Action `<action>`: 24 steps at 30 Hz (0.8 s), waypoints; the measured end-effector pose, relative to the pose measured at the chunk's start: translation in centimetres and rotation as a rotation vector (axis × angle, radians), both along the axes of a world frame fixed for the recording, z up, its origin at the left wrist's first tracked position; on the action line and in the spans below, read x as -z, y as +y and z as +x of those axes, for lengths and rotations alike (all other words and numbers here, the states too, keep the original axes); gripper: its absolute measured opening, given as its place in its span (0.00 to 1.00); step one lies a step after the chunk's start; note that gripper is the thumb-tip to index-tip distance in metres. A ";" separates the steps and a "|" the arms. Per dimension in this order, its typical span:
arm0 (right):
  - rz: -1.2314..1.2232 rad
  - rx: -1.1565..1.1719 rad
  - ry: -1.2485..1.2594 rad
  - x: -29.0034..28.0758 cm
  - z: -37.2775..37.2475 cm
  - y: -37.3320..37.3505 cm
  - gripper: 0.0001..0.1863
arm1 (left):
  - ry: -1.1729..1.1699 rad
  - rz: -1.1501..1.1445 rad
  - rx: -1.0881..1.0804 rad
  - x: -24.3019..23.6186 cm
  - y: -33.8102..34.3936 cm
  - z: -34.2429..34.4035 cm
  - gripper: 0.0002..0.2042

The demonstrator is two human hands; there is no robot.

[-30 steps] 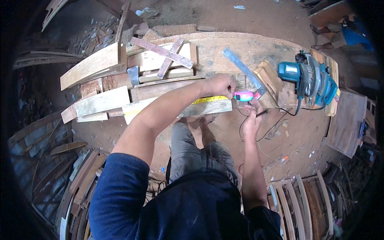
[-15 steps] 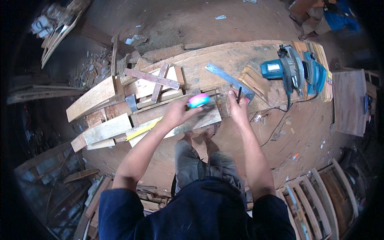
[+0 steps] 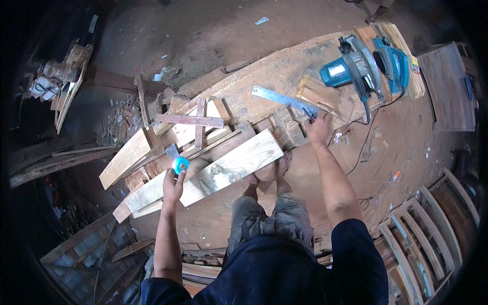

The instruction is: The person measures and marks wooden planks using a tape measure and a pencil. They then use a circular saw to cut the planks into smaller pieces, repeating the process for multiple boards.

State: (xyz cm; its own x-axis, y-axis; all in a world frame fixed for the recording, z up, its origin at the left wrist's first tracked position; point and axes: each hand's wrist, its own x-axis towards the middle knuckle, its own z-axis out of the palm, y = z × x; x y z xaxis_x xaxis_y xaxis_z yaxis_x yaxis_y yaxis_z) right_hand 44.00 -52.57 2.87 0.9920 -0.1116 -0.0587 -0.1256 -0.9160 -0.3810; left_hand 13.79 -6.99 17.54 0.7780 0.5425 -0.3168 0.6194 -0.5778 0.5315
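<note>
**Left hand point(image 3: 173, 188) holds tape measure point(image 3: 180, 164), right hand point(image 3: 319, 131) holds dark stick point(image 3: 308, 113)**

The left hand closes round the near end of the tape measure; the right hand pinches the dark stick beside a metal square point(image 3: 278, 96). Whether it also grips the square, I cannot tell. The tape measure could slip, since only its near end seems held, and strike the metal blade point(image 3: 172, 151) just beyond the left hand. The pale board point(image 3: 231, 166), right of that hand, could tip if pressed, as its near edge appears to overhang the bench point(image 3: 284, 68). The tape measure looks compact, rounded and bright turquoise, with 1 hint of pink.
</note>
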 end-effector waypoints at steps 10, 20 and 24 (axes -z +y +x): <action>0.651 0.423 0.302 0.9 -0.3 -3.2 0.19 | 0.059 -0.434 -0.702 7.1 10.7 -6.3 0.33; 0.353 0.128 -0.396 1.0 1.2 -8.4 0.18 | 0.221 0.181 0.028 7.5 7.9 -4.1 0.24; 0.852 0.314 -0.127 -6.2 -2.3 -10.1 0.15 | -0.240 -0.048 0.146 5.2 -3.0 1.3 0.13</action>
